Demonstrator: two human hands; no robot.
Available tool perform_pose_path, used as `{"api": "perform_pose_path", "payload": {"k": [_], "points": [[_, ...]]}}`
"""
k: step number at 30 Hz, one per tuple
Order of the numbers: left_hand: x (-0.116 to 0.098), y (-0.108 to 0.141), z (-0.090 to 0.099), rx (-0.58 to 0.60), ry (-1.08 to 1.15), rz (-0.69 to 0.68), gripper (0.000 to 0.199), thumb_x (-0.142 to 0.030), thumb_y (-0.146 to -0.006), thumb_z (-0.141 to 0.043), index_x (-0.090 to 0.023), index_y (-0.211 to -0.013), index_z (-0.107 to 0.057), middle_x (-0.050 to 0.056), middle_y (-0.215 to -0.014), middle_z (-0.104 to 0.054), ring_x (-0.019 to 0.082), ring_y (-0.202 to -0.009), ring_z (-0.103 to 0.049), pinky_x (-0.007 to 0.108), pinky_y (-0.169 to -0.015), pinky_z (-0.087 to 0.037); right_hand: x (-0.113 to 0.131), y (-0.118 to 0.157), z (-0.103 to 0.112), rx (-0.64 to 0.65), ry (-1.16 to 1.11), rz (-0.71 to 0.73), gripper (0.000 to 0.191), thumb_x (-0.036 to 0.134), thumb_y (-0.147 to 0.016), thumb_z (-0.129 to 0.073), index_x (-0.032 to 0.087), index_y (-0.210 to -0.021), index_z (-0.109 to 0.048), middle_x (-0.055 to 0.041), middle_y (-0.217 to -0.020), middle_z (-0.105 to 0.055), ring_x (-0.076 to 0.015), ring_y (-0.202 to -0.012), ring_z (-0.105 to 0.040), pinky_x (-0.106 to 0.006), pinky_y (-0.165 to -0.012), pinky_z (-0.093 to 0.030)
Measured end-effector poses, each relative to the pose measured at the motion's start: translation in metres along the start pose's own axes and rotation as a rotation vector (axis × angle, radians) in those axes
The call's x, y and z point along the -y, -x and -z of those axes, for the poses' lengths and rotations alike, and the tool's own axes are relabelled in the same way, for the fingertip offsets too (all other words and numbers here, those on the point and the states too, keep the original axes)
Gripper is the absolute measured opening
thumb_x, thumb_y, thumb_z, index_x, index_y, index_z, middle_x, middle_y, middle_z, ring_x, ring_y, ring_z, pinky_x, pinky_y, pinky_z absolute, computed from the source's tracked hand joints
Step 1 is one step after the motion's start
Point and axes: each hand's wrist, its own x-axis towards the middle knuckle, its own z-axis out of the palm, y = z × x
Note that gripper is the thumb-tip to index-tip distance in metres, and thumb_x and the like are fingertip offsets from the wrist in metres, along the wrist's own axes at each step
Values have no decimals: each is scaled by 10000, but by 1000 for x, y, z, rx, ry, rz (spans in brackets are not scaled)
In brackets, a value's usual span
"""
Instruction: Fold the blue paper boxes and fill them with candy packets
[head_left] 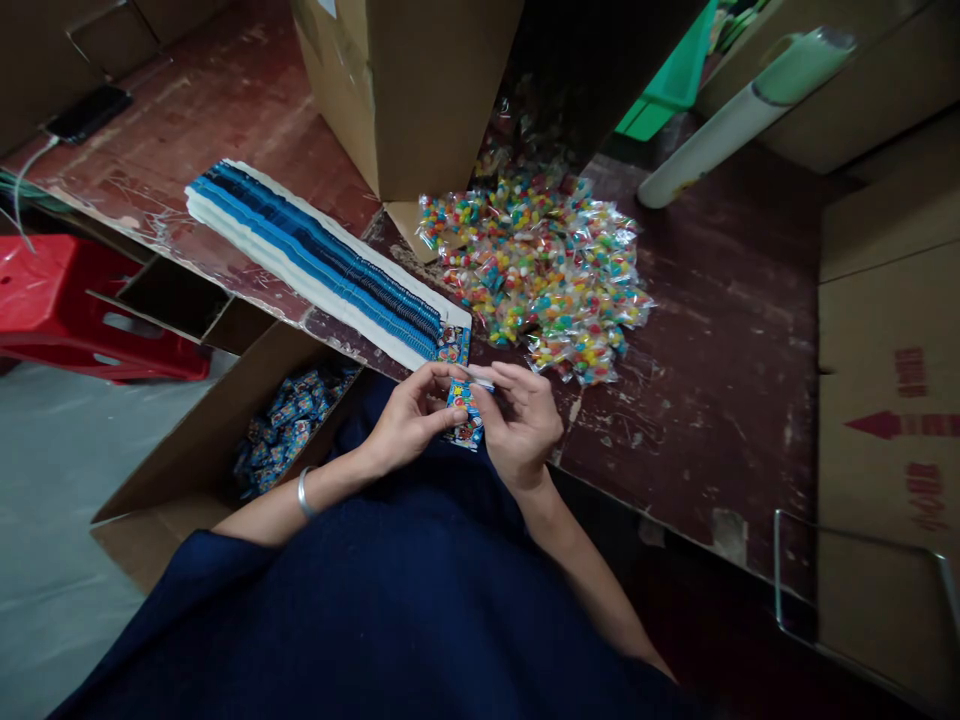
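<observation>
Close to the table's front edge, my left hand [412,420] and my right hand [526,425] pinch a small blue printed candy box [466,425] between thumbs and fingers. A pale strip, perhaps its flap, shows at the upper end, partly covered by my fingers. Just beyond my hands starts a long row of flat, overlapping blue-and-white cartons [322,268], running toward the far left; the nearest one shows a colourful print. Past my right hand lies a heap of clear packets of multicoloured candies [547,270].
An open cardboard box [187,430] with several blue printed boxes stands below the table at left, beside a red stool [67,310]. A tall carton [442,90] rises behind the cartons. A white tube [712,140], green bin [671,90] and phone [90,113] are farther off.
</observation>
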Motion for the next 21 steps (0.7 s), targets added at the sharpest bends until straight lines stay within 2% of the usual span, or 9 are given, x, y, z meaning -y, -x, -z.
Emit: {"api": "perform_pose_path", "payload": {"k": [2, 4, 6, 9, 12, 17, 21], "points": [[1, 1, 0, -34, 45, -16, 505, -394, -746, -913, -204, -1098, -604, 21, -978, -658, 126, -828, -625, 204, -691, -523, 1, -3, -2, 5, -51, -60, 244, 295, -924, -765, 256, -1152, -685, -55, -1019, -800, -229, -950, -788, -395, -877, -647], [2, 1, 1, -45, 88, -16, 542, -364, -742, -920, -229, -1122, -557, -3, -968, -642, 101, -771, -630, 187, -662, -526, 4, -9, -3, 51, -116, -119, 129, 355, -922, -766, 243, -948, -706, -46, -935, -778, -217, -910, -768, -369, -839, -638], [2, 1, 3, -45, 85, -20, 559, -343, -746, -919, -241, -1130, -526, -16, -961, -630, 85, -735, -631, 175, -642, -534, 8, -16, -1, 109, -187, -200, 221, 395, -901, -781, 232, -796, -676, -38, -884, -754, -198, -863, -744, -331, -785, -622], [0, 1, 6, -50, -5, -53, 514, -351, -786, -888, -232, -1135, -530, 0, -987, -624, 91, -746, -639, 184, -647, -562, 12, -26, 2, 177, -239, -381, 252, 396, -806, -864, 222, -804, -682, -25, -878, -747, -174, -813, -717, -294, -734, -598], [-4, 1, 9, -18, -89, -63, 504, -347, -843, -837, -237, -1232, -538, 14, -1012, -624, 103, -750, -656, 218, -681, -596, 9, -34, 7, 241, -241, -511, 275, 400, -744, -903, 212, -838, -725, -16, -826, -748, -163, -740, -687, -279, -666, -571], [-7, 4, 14, 51, -159, -64, 601, -321, -874, -807, -239, -1413, -555, 55, -1077, -664, 158, -892, -686, 271, -787, -634, 3, -41, 10, 290, -242, -523, 244, 392, -769, -882, 202, -725, -734, -8, -741, -738, -156, -696, -666, -279, -653, -549], [-5, 5, 14, 51, -184, -76, 497, -331, -897, -780, -229, -1364, -644, 103, -1255, -696, 194, -1004, -700, 302, -842, -639, 14, -36, 7, 268, -156, -390, 239, 383, -890, -784, 210, -730, -745, -23, -826, -768, -172, -783, -702, -307, -752, -569]]}}
